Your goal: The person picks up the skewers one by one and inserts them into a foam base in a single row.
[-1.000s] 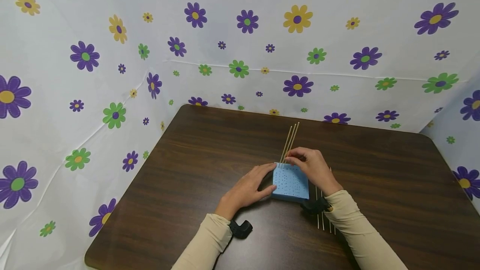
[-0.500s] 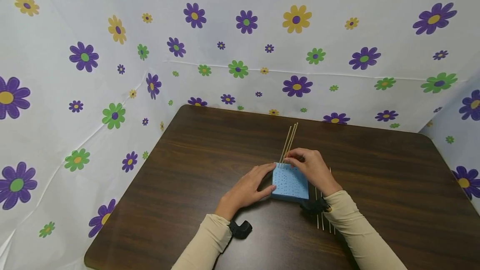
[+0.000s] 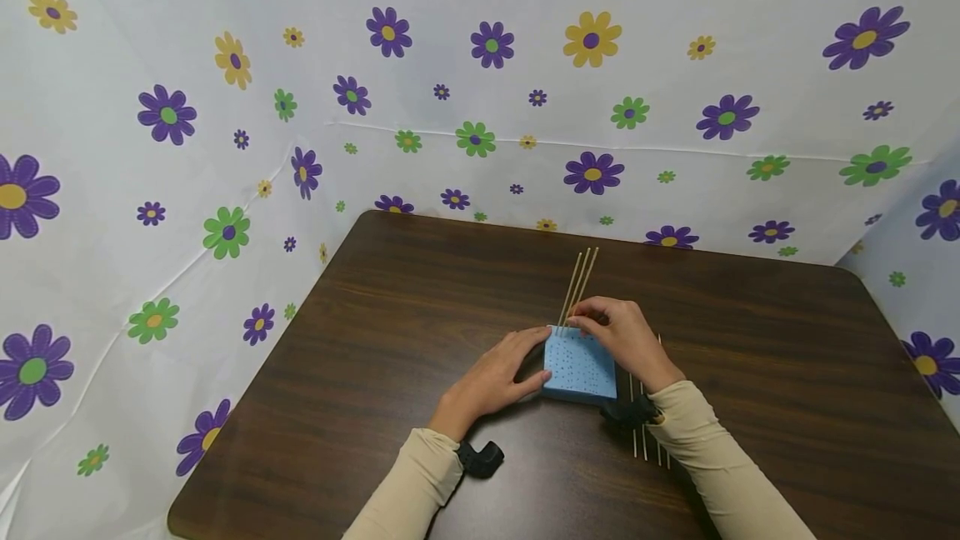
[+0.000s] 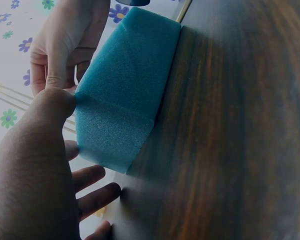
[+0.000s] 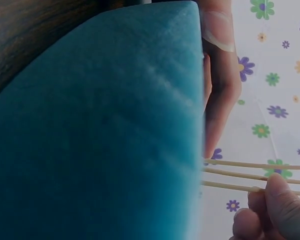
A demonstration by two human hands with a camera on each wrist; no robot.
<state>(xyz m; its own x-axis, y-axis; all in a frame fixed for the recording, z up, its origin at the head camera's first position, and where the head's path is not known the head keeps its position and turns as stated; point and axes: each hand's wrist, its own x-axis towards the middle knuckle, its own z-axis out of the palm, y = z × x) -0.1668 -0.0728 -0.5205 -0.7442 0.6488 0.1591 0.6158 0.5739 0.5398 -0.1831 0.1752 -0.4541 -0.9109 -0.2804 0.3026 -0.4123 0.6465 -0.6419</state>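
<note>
A light-blue foam block [image 3: 580,369], its top dotted with small holes, lies on the dark wooden table. Two thin wooden skewers [image 3: 567,294] rise from its back edge, leaning right. My right hand [image 3: 628,342] pinches a third skewer [image 5: 230,186] low down between thumb and index finger, close over the block's back edge. On the block's left side, my left hand [image 3: 491,382] holds it, thumb on the left edge and index finger at the back-left corner. In the left wrist view the block [image 4: 125,75] shows its smooth side, with several fingers spread beyond it.
Several more skewers [image 3: 635,440] lie on the table right of the block, partly under the right wrist. Black wrist cameras [image 3: 482,460] sit on both wrists. The brown table [image 3: 405,298] ends at a white flowered cloth [image 3: 420,65] behind and to the left.
Both hands stay almost still. The top of the skewer in my right hand shifts slightly right and a little lower. The block has not visibly moved.
</note>
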